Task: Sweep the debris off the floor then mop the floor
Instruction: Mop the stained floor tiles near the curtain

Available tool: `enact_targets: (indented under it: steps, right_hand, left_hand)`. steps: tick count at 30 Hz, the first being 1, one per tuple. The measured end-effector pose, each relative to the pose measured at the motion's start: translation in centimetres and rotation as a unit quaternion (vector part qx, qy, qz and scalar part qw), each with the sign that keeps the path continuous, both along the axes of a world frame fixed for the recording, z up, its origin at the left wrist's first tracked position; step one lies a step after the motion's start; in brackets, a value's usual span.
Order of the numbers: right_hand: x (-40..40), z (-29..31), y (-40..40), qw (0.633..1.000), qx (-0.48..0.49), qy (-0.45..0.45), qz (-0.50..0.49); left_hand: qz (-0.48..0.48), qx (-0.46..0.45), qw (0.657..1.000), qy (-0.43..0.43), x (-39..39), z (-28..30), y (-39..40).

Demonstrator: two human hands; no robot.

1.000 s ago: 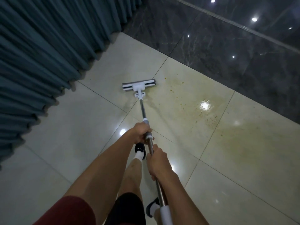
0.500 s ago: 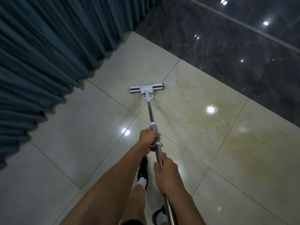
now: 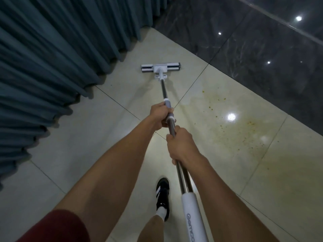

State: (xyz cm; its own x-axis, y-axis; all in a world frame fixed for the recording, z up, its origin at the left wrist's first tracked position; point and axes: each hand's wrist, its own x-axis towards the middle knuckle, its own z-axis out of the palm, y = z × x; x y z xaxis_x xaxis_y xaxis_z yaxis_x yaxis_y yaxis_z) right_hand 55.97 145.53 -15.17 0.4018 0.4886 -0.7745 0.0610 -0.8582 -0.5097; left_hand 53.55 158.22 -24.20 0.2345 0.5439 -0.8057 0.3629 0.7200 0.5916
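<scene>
My left hand (image 3: 160,113) has its grip wrapped round the mop pole (image 3: 164,90) at the grey collar, fingers curled over the top of it; my right hand (image 3: 181,145) grasps the bare steel just behind, its grip clenched on the pole too, the two hands near each other but not touching; the pole runs back between my forearms to a white sleeve (image 3: 191,217) with grey lettering, low in the view. The mop head (image 3: 160,67) lies flat on the floor (image 3: 108,140), crosswise to the pole, white in the middle with a dark roller showing either side; it sits on a pale tile near the foot of the curtain (image 3: 52,58), just short of the dark marble wall (image 3: 253,55), apart from both. To the right of the pole the tiles carry a yellowish stain (image 3: 232,123) scattered with small brown specks; the mop head is well left of it and not touching it; a bright lamp glare sits in the middle of that patch. The teal curtain hangs in deep folds down the left side, its hem meeting the floor. Below my arms one foot in a black shoe (image 3: 162,198) with white stripes and a white sock stands on the tile, just left of the pole; a dark red sleeve (image 3: 56,226) shows at the lower left corner.
</scene>
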Motion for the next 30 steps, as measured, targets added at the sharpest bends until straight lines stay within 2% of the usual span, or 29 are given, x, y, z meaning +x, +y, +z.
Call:
enact_targets:
  steps: [5,15,30]
  right_hand:
    - [1.7,-1.3,1.2,1.000,-0.021,-0.003,0.021]
    - [0.3,-1.0,-8.5,0.994,-0.054,-0.042,0.086]
    - [-5.0,2.7,-38.7,0.989,-0.053,-0.011,0.137]
  left_hand:
    - [-0.031,-0.014,0.999,0.014,1.2,-1.1,1.7]
    - [-0.045,-0.033,0.997,0.044,-0.5,-0.3,-8.2]
    - [-0.012,-0.074,0.994,0.076,-6.8,0.4,-38.3]
